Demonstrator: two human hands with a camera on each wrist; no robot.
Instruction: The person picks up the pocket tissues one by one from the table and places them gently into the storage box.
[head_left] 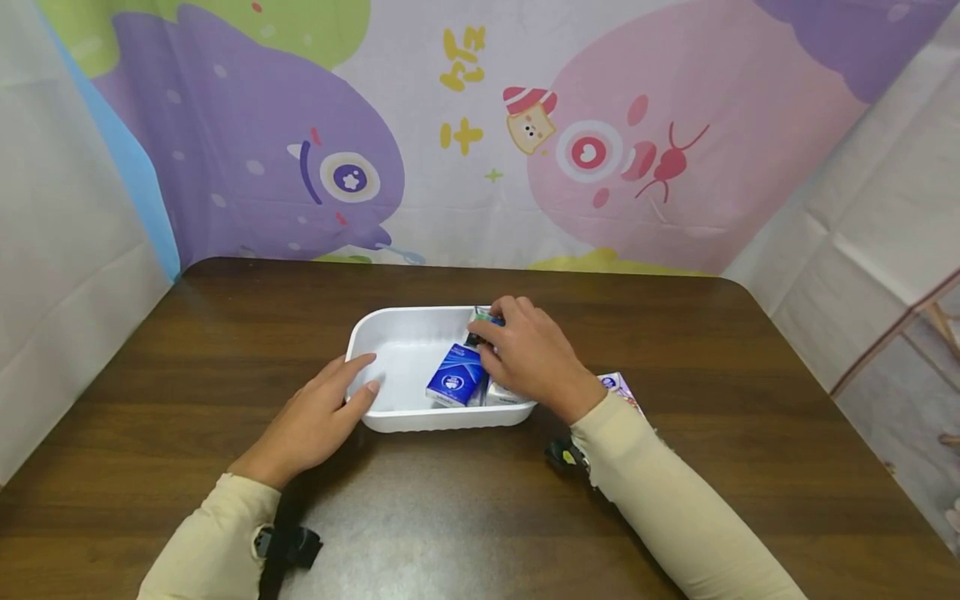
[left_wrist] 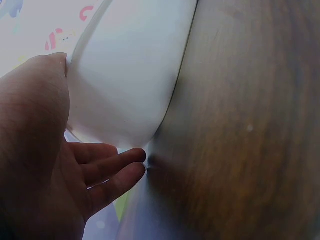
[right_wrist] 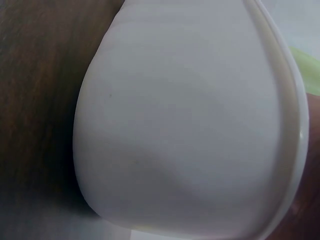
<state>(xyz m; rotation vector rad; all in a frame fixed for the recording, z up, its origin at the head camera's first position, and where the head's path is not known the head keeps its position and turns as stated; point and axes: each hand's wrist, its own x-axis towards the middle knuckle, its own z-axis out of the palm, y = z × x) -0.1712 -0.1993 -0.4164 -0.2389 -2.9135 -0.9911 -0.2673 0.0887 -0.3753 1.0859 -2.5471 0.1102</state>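
A white plastic tray (head_left: 442, 422) stands on the table, its outer wall filling much of both wrist views. My left hand (head_left: 311, 417) grips its left end, with thumb and forefinger over the rim and the other fingers outside. Inside the tray's right half, my right hand (head_left: 536, 354) pinches a small pack with green and dark parts (head_left: 486, 316), mostly hidden by the fingers. Just left of that hand leans a blue pack with a white logo (head_left: 456, 375), like pocket tissues. A whitish-silver pack (head_left: 504, 395) lies under the right hand, partly covered.
Behind the right wrist, a white-and-purple pack (head_left: 617, 385) lies on the brown wooden table (head_left: 450, 517), half hidden by the sleeve. A printed cartoon cloth (head_left: 465, 208) hangs along the table's far edge, and pale cloth hangs at both sides.
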